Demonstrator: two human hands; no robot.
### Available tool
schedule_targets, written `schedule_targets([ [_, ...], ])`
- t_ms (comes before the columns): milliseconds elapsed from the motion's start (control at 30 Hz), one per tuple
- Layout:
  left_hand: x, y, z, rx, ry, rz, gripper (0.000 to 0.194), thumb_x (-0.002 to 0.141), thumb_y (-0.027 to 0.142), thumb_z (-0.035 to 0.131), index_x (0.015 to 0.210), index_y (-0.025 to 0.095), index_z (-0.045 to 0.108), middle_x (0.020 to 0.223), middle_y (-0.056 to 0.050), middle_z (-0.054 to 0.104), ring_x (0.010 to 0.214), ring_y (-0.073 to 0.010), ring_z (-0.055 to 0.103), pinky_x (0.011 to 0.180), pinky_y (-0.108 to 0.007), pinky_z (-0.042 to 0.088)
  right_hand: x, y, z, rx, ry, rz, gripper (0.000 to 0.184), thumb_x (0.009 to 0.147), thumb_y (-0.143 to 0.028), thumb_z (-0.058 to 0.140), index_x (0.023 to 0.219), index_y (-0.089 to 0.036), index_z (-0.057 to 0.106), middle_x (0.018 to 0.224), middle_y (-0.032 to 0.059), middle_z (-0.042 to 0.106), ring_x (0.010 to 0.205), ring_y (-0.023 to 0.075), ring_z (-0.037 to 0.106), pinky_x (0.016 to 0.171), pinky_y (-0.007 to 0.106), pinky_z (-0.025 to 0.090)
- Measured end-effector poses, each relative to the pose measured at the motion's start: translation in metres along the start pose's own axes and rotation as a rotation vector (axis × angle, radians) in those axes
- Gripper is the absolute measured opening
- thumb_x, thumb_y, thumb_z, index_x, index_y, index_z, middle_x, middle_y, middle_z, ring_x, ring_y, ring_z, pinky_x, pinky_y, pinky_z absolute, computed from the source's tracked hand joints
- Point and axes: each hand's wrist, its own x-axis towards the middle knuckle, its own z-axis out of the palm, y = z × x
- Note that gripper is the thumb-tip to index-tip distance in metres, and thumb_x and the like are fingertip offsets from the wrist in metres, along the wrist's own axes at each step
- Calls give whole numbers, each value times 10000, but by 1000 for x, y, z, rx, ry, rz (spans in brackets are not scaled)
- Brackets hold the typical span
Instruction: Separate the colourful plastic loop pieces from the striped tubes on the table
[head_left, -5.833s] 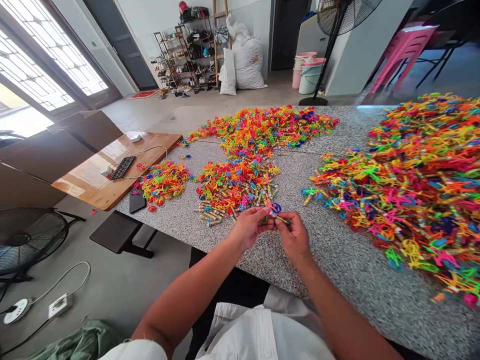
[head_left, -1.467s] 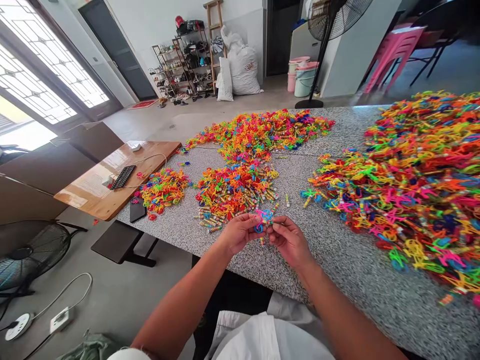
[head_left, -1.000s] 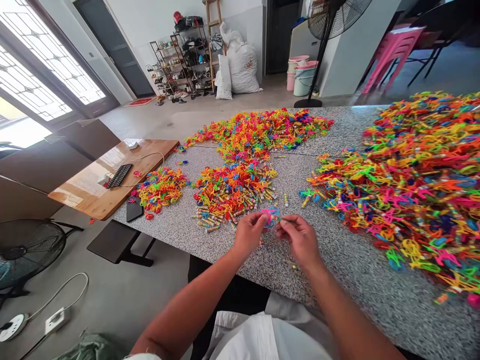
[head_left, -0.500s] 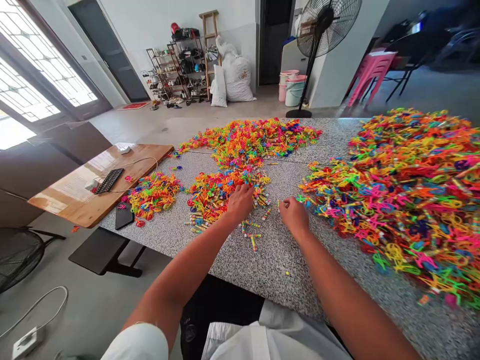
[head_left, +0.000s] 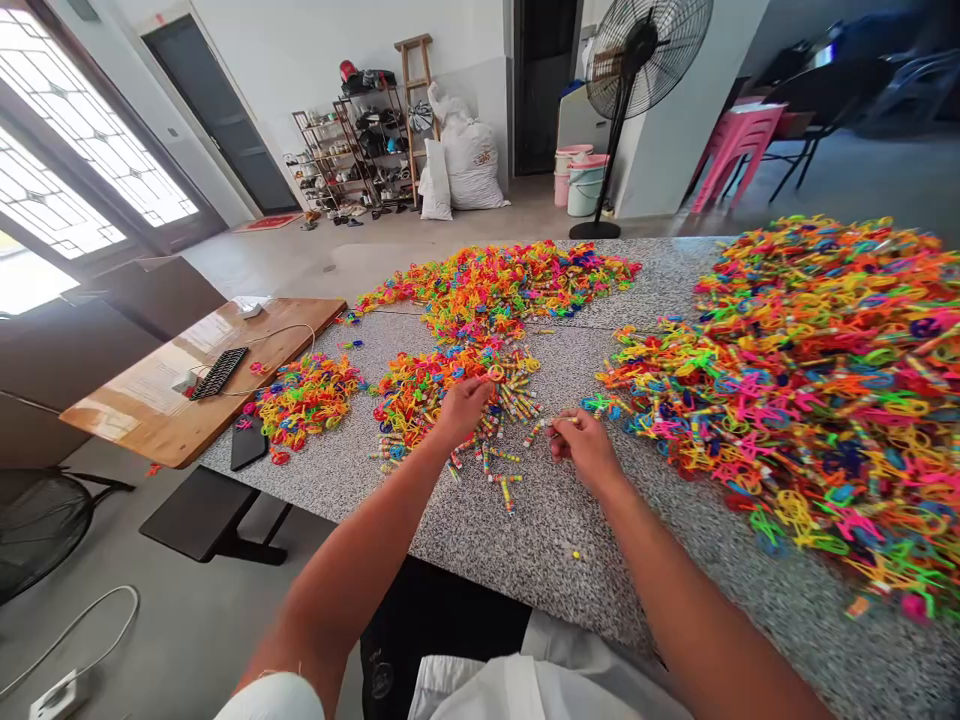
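Yellow-patterned tube (head_left: 552, 424) pinched in right hand (head_left: 583, 445)! Ten o'clock from there, left hand (head_left: 463, 410), fingertips at colourful plastic pile (head_left: 412, 395), cannot tell if gripping; bigger heap (head_left: 825, 380) at two o'clock.

From the head, the left hand (head_left: 463, 408) and right hand (head_left: 586, 447) are being viewed nearby, forward and down, a standing fan (head_left: 641, 44) being caught beyond, toward one o'clock.

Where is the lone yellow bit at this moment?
In the head view, the lone yellow bit lies right of centre on the speckled table, left of the right forearm.
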Motion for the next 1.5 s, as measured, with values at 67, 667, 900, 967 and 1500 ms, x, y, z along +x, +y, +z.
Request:
schedule_targets([
  [67, -18, 3, 1, -349, -113, -140, 333, 834, 478, 710, 937, 162, 727, 833, -37, 649, 716, -137, 588, 659, -256, 459, -11, -9, 8, 361, -103, 11, 332, 732, -453, 767, 886, -227, 579, 769, 6, 721, 485, 124, 573, 433, 244, 466],
  [667, -68, 18, 10, -596, -276, -387, 346, 671, 401, 867, 828, 136, 710, 773, -47, 683, 665, -113, 614, 565, -214, 396, -33, -15, 23, 671, -286, 93, 307, 681, -349, 871, 851, -209, 656, 682, -7, 717, 504, 101, 580, 456, 197, 488],
  [900, -84, 15, 32, -252, -13, -180, 242, 814, 382, 711, 729, 159, 675, 638, 6, 587, 593, -113, 480, 587, -247, 338, -47, -8, 32, 499, -186, -30, 327, 732, -423, 845, 890, -208, 657, 716, 8, 722, 521, 124, 606, 477, 238, 528],
  [967, -85, 13, 40, -144, 12, -101, 234, 855, 364, 663, 729, 167, 678, 630, 6, 577, 602, -127, 474, 597, -252, 347, -48, -4, 32, 430, -122, -62, 324, 757, -434, 825, 920, -206, 664, 725, 9, 720, 518, 125, 605, 472, 244, 531],
  [1500, 28, -15, -59, 1133, 14, 266, 296, 944, 229, 531, 1212, 235, 657, 1271, -125, 632, 1254, -311, 484, 1077, -462, 364, -23, -2, 4, -364, -222, -300, 173, 854, -263, 646, 998, -213, 729, 985, 53, 718, 764, 170, 657, 668, 281, 531],
])
